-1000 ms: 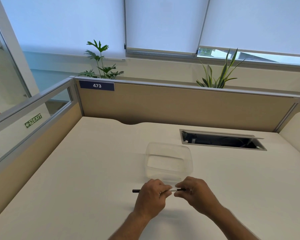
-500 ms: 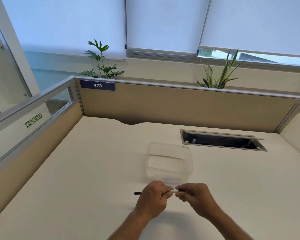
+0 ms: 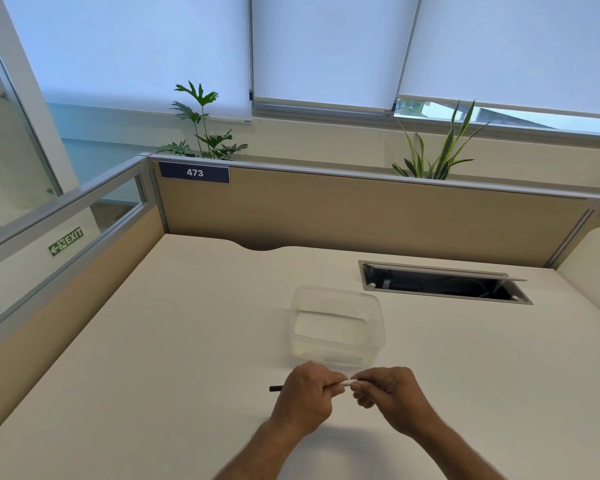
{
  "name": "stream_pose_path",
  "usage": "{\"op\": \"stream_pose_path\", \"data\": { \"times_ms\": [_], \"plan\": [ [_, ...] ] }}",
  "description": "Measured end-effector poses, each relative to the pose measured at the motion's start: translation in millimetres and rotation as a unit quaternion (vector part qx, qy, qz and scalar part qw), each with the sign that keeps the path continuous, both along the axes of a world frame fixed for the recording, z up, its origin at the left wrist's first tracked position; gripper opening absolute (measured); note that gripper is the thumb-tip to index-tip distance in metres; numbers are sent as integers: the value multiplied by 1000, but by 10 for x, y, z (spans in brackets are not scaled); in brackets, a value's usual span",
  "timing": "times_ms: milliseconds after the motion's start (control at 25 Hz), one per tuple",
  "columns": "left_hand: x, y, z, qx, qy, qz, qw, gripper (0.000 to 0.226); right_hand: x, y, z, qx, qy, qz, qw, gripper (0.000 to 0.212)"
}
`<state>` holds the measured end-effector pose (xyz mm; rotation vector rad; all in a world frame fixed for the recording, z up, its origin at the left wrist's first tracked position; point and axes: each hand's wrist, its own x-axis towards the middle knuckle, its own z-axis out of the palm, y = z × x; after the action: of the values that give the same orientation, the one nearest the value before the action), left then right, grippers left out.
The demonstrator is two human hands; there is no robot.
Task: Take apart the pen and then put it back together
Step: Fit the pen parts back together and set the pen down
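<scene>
I hold a thin pen (image 3: pixel 344 383) level over the near part of the desk. A short white stretch of its barrel shows between my hands, and a black end (image 3: pixel 275 388) sticks out to the left of my fist. My left hand (image 3: pixel 307 396) is wrapped around the barrel. My right hand (image 3: pixel 388 393) pinches the pen's right end with fingertips and thumb; that end is hidden under the fingers. Both hands touch at the pen, just in front of the clear plastic container (image 3: pixel 374 336).
The empty clear container stands mid-desk on the cream desk (image 3: pixel 174 341). An open cable hatch (image 3: pixel 440 284) is sunk into the desk at the back right. Beige partitions (image 3: pixel 361 216) close off the back and left. Plants stand behind the partition.
My hands have drawn closer together along the pen; less white barrel shows between them. The black right tip seen a second ago is now covered by my right fingers.
</scene>
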<state>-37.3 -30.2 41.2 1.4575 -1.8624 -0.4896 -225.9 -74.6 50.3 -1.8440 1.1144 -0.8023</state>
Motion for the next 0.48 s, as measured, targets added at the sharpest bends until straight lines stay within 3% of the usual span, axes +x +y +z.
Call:
{"op": "stream_pose_path", "data": {
  "times_ms": [160,480],
  "plan": [
    [-8,-25,27,-14,8,11,1000,13,16,-8,1,14,-34,-12,999,27],
    [-22,-33,33,-23,19,39,999,11,40,-15,-56,30,-57,-26,998,18]
  ]
}}
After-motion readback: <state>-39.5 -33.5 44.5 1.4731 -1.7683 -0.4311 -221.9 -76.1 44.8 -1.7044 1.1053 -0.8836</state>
